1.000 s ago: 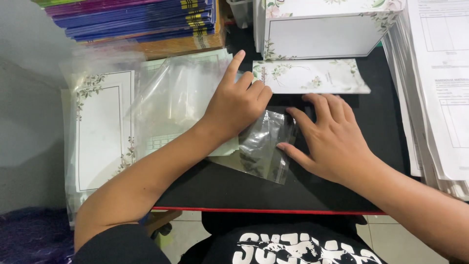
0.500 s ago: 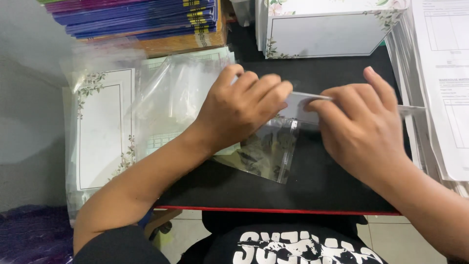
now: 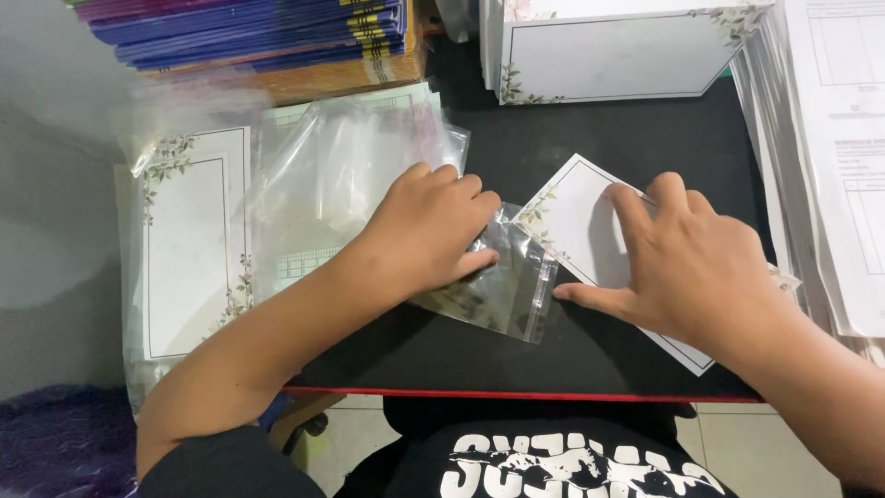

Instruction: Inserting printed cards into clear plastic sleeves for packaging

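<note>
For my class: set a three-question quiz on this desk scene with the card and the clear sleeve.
1. True or false: the white card lies fully inside the clear plastic sleeve.
2. Which hand presses on the sleeve? A) left hand B) right hand
3. Fill in: the table top is ____ in colour.

Key: 1 false, most of the card lies outside the sleeve; 2 A; 3 black.

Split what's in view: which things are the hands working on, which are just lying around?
In hand:
left hand pressing small clear plastic sleeve
right hand on white floral-bordered card

Lying about:
pile of clear plastic bags
stack of purple books
upright white cards
printed paper sheets
</note>
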